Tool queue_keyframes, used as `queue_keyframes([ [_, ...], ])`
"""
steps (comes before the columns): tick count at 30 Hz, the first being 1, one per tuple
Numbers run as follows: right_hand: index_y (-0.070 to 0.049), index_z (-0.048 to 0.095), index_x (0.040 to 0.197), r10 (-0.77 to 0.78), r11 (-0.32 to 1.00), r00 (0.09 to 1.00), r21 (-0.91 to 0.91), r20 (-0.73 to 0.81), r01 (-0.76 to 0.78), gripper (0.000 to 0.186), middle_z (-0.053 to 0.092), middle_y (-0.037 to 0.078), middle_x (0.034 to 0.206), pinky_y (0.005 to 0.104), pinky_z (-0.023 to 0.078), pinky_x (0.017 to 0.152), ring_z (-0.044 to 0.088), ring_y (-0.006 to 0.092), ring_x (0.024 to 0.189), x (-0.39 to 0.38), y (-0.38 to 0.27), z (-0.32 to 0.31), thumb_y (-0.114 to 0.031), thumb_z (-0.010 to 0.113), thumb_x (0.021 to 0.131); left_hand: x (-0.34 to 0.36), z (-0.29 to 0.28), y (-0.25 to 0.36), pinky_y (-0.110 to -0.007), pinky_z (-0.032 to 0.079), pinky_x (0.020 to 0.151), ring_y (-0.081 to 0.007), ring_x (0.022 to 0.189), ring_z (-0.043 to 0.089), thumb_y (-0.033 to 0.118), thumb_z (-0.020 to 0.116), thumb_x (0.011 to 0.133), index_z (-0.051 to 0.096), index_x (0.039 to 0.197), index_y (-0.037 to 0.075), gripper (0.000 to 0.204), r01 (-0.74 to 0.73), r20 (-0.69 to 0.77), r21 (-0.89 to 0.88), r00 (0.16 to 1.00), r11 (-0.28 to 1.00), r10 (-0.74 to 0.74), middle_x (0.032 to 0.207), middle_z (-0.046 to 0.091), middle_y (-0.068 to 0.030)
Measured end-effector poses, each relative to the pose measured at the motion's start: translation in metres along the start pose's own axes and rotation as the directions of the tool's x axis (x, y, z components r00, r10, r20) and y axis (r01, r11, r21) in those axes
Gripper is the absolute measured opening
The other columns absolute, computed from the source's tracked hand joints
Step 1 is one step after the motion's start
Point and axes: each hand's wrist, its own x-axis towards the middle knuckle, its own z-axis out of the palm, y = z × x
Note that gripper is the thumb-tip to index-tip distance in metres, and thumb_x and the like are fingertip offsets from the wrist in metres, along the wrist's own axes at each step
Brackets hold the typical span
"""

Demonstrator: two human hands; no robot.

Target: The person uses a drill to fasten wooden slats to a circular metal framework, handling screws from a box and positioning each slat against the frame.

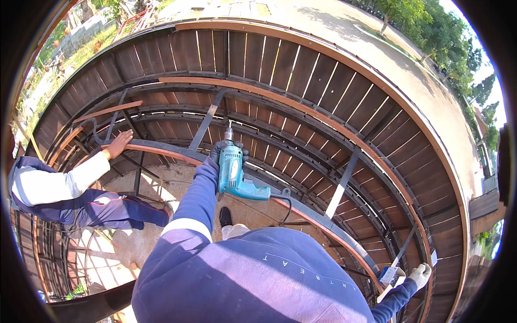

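Note:
A teal electric drill point(230, 168) lies across the black curved rail in front of me, its metal chuck pointing away and its handle toward the right. My left hand point(216, 152), in a dark glove, is wrapped round the drill's body near the chuck. At the lower right, my right hand point(420, 275) wears a pale grey glove. Its fingers look curled together beside an open small box point(397, 278) in blue and white. Whatever those fingers hold is too small to make out. A black cord point(288, 210) loops down from the drill's handle.
Curved tiers of dark slats point(307, 70) on metal framing arc around me, with flat metal braces point(343, 185) crossing between the rails. On the left, a co-worker's bare hand point(119, 143) rests on the rail's end. A concrete floor point(177, 180) lies below.

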Motion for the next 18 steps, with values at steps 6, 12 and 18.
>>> queue_keyframes([
  [6, -0.006, 0.069, 0.117, -0.187, 0.896, 0.932, 0.444, 0.310, 0.032, 0.026, 0.068, 0.004, 0.106, 0.0223, 0.051, 0.068, 0.061, 0.0099, 0.079, -0.087, -0.092, 0.081, 0.001, 0.056, 0.096, -0.039, 0.021, -0.040, -0.059, 0.062, 0.090, -0.0421, 0.099, 0.074, 0.029, 0.077, 0.077, 0.068, 0.115, 0.000, 0.049, -0.137, 0.199, -0.037, 0.970, 0.990, 0.142, 0.111, 0.072, -0.0269],
  [12, 0.001, 0.071, 0.112, -0.484, 0.801, 0.454, 0.588, 0.748, -0.115, 0.036, 0.072, 0.011, 0.114, 0.0326, 0.053, 0.096, 0.066, 0.0173, 0.106, -0.291, -0.245, 0.211, 0.008, 0.051, 0.083, -0.121, 0.091, -0.072, -0.052, 0.060, 0.093, -0.0388, 0.104, 0.072, 0.028, 0.078, 0.080, 0.064, 0.119, -0.001, 0.050, -0.260, 0.185, 0.299, 0.960, 0.918, 0.212, 0.113, 0.069, -0.0238],
  [18, 0.003, 0.071, 0.112, -0.801, 0.588, -0.132, 0.726, 0.584, -0.356, 0.029, 0.072, 0.015, 0.116, 0.0399, 0.049, 0.105, 0.066, 0.0262, 0.114, -0.410, -0.334, 0.236, -0.018, 0.068, 0.092, -0.181, 0.147, -0.067, -0.033, 0.055, 0.096, -0.0151, 0.104, 0.069, 0.020, 0.087, 0.080, 0.068, 0.121, 0.002, 0.049, -0.164, 0.129, 0.882, 0.986, 0.442, 0.108, 0.111, 0.074, -0.0070],
])
